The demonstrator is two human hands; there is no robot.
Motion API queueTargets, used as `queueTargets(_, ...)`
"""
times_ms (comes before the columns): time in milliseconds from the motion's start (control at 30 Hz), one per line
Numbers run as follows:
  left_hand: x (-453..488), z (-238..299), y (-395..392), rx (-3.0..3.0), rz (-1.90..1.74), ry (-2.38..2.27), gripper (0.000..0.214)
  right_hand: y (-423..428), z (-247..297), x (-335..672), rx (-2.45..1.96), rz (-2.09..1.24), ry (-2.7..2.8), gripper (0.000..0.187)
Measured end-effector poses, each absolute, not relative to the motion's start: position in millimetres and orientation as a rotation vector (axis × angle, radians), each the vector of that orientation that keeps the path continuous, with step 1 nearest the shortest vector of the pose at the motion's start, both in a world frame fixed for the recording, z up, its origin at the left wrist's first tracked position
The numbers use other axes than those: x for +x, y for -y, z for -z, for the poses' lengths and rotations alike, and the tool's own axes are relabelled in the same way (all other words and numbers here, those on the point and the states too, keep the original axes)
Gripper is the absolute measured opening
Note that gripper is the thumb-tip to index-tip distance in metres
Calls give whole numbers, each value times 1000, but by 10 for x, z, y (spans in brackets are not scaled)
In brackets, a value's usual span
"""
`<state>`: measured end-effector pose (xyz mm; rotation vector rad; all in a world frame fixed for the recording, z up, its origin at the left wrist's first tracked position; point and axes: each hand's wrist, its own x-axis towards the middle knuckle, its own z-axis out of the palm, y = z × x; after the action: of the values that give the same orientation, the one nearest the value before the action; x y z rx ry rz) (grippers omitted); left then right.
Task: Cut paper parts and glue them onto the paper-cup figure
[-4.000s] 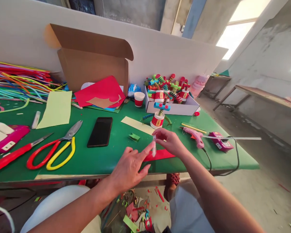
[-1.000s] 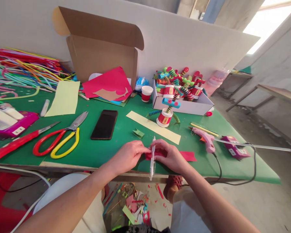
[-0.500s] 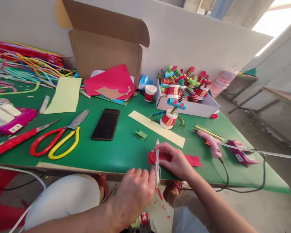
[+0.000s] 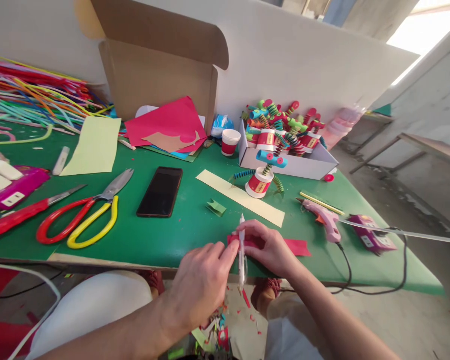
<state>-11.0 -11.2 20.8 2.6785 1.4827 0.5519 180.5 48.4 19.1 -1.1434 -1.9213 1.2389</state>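
In my right hand (image 4: 272, 250) a white pen (image 4: 242, 255) is held nearly upright between thumb and fingers, its tip pointing away from me. Beneath that hand lies a red paper strip (image 4: 298, 247) near the table's front edge. My left hand (image 4: 206, 275) is closed, its thumb and forefinger on the strip's left end beside the pen; its other fingertips are hidden. Beyond the hands are a small folded green paper piece (image 4: 216, 208), a pale yellow paper strip (image 4: 243, 197) and a paper-cup figure (image 4: 260, 183) with spring-like arms and a blue head.
Left of my hands lie a black phone (image 4: 160, 192), scissors (image 4: 93, 212) and a red-handled cutting tool (image 4: 30, 212). On the right are a pink glue gun (image 4: 324, 217), its cord, and a purple power strip (image 4: 371, 233). A white box (image 4: 292, 166) of similar figures stands behind.
My left hand has moved up and slightly left onto the red strip's left end, covering the red disc seen there before. My right hand stays with the pen. The view has shifted slightly.
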Motion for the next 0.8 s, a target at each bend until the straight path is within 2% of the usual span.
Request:
queueTargets(333, -116, -193, 62, 2642, -341, -1441, 60, -480, -199, 1840, -1155, -1266, 1889, 31)
queueTargets(433, -130, -219, 43, 2642, -266, -1425, 61, -543, -221, 1901, -1109, -1318, 1706, 35)
queueTargets(567, -147, -285, 20, 2575, -122, -1447, 63, -656, -296, 1959, -1121, -1222, 1381, 35)
queueTargets(800, -134, -348, -3, 2475, -17, -1528, 59, -654, -386, 1920, -1114, -1308, 1168, 28)
